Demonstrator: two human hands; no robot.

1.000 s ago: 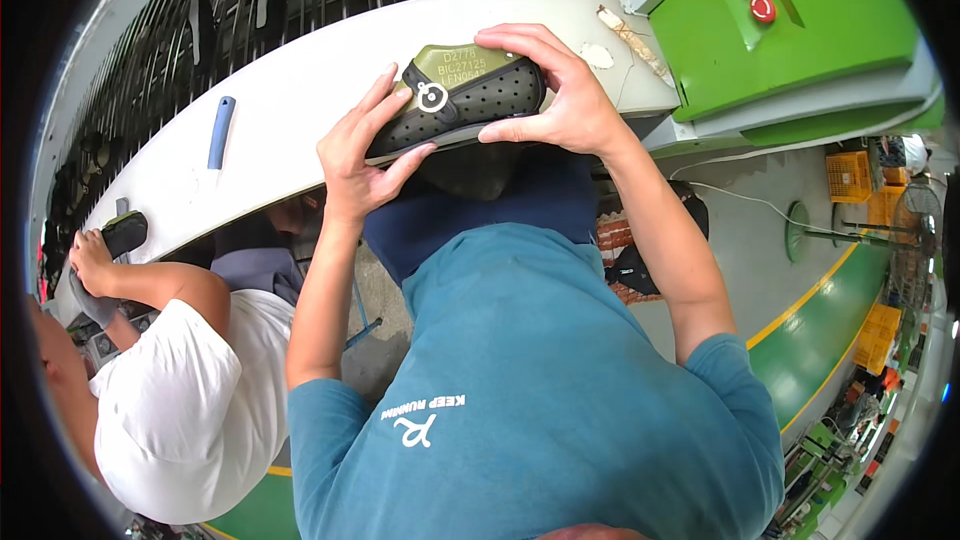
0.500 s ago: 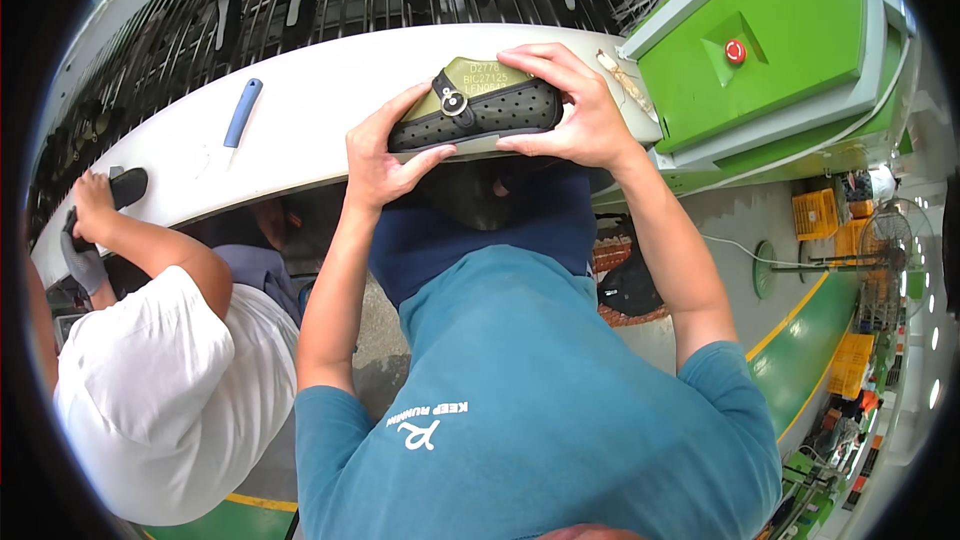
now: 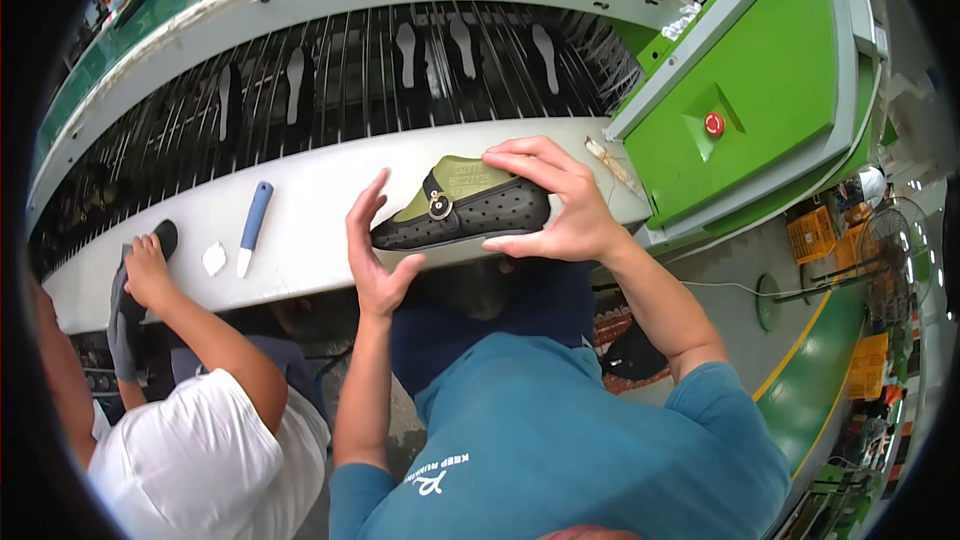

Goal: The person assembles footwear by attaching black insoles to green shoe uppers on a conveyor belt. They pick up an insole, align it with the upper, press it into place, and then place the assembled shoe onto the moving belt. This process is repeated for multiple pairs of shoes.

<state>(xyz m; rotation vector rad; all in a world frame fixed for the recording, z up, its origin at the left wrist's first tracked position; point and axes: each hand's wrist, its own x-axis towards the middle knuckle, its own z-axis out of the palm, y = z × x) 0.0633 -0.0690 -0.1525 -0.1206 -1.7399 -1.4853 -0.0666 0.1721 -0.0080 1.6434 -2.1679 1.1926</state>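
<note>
A black perforated shoe upper (image 3: 480, 217) with a strap and a round buckle sits on an olive-green shoe last (image 3: 468, 173). My right hand (image 3: 572, 202) grips its right end, fingers on top of the last and thumb along the lower edge. At the other end, my left hand (image 3: 376, 258) is open, thumb and fingers apart beside the tip of the shoe. Whether its palm touches the tip, I cannot tell. The shoe is held over the front part of a white bench (image 3: 330, 240).
Left on the bench lie a blue-handled tool (image 3: 256, 225) and a white piece (image 3: 214, 258). Beyond, sole-shaped pieces lie on a rod conveyor (image 3: 340, 70). A green machine (image 3: 760, 110) with a red button stands right. At left, a co-worker (image 3: 200, 440) handles a dark shoe part.
My left hand has opened from its grip on the shoe. The shoe now shows more of its side. The view has shifted, showing more conveyor. The co-worker's hands have moved.
</note>
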